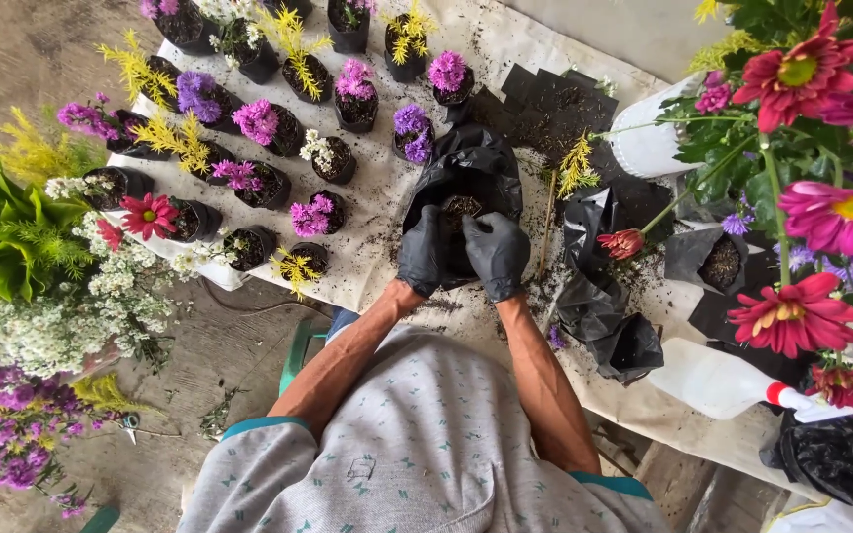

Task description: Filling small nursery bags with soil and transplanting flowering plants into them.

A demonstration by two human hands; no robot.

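Item: black plastic grow bag (466,178) of soil, standing near the middle of the cloth-covered table (387,188), mouth up, long axis vertical. Left hand (421,252) and right hand (496,255), black-gloved, fingers curled and pressed against its lower sides. Best handled evenly from both sides, keeping the bag upright so soil stays in.

I see my left hand (421,252) and right hand (497,254), both in black gloves, cupping a small black grow bag (460,209) filled with soil on the soil-strewn table (377,188). Rows of potted flower cuttings (259,123) stand to the left, and a white spray bottle (718,380) lies to the right.
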